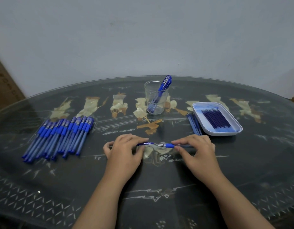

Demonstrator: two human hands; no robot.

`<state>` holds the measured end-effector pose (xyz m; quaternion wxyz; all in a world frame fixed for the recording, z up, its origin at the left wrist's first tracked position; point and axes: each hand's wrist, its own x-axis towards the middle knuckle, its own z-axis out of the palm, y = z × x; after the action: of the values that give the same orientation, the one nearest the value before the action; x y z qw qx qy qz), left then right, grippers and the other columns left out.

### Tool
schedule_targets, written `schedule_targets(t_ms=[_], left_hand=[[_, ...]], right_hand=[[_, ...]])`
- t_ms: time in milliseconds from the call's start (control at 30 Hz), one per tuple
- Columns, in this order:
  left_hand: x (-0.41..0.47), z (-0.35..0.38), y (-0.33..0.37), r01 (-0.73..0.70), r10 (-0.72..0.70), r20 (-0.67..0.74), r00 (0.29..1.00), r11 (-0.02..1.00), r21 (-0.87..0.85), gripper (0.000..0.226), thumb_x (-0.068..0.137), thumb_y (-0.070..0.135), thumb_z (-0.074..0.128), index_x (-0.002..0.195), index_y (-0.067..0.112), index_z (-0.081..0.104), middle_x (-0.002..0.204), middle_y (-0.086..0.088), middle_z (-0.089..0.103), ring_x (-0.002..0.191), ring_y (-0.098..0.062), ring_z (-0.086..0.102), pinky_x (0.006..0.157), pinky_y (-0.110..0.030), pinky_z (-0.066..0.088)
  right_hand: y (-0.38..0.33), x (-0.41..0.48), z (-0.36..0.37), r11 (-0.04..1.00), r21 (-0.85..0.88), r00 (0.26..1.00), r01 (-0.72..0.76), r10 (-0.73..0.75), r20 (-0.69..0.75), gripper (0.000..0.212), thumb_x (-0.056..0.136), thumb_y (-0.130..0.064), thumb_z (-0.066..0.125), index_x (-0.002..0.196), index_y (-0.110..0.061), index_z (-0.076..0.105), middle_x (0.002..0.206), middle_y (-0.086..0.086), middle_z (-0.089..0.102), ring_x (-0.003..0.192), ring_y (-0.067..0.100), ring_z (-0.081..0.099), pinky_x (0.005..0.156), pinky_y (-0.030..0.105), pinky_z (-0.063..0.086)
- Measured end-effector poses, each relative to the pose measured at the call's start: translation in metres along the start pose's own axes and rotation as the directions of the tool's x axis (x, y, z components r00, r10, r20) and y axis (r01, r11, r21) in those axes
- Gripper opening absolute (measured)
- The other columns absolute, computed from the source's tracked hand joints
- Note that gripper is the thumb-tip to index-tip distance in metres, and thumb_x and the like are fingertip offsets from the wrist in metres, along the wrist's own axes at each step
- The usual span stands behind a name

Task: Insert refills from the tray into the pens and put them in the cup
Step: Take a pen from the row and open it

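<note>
Early days: cup (147, 91) has a couple pens, big pile (60, 136) waiting (tray (225, 133) holds plenty of refills (215, 119)). Left hand (124, 147) pinches a cap (145, 143), right hand (196, 148) grips the pen (169, 145).

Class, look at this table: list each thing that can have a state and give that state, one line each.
left hand: pinches one part of the pen.
right hand: pinches the other part, near the grip.
pen: in two parts, metal tip bared.
cup: upright, a few pens leaning inside.
tray: flat, holding a row of refills.
pen pile: capped, lying flat.
</note>
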<state>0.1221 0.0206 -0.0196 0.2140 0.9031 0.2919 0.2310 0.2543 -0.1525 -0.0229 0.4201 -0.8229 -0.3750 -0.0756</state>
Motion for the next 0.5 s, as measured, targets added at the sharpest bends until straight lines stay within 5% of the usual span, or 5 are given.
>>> schedule_targets(t_ms=[200,333,500], left_hand=[[-0.002,-0.008,0.008,-0.087,0.087,0.004,0.996,0.991,-0.099,0.036,0.081,0.043,0.073,0.112,0.056,0.059,0.105,0.045,0.045,0.118,0.017,0.031,0.092,-0.02,0.007],[-0.004,-0.005,0.018,-0.167,0.168,-0.002,0.986,0.976,-0.142,0.03,0.076,0.047,0.076,0.104,0.048,0.065,0.105,0.033,0.059,0.113,0.016,0.04,0.092,-0.022,0.011],[0.0,0.007,0.014,-0.192,0.174,-0.115,0.978,0.966,-0.175,0.014,0.081,0.028,0.077,0.086,0.04,0.07,0.087,0.031,0.062,0.1,0.011,0.05,0.085,-0.026,0.016]], right_hand=[[-0.007,0.003,-0.003,1.0,0.025,1.0,0.003,-0.004,0.011,0.03,0.083,-0.03,0.074,0.085,-0.057,0.061,0.089,-0.021,0.064,0.104,-0.005,0.039,0.082,0.026,0.021],[-0.012,0.007,0.001,0.998,0.054,1.0,0.024,-0.025,0.005,0.028,0.083,-0.029,0.074,0.086,-0.055,0.063,0.088,-0.019,0.064,0.098,0.0,0.042,0.084,0.03,0.025],[-0.011,0.004,0.01,0.994,0.092,0.998,0.065,-0.065,-0.006,0.024,0.083,-0.032,0.073,0.086,-0.054,0.065,0.085,-0.019,0.064,0.098,0.006,0.046,0.091,0.035,0.033]])
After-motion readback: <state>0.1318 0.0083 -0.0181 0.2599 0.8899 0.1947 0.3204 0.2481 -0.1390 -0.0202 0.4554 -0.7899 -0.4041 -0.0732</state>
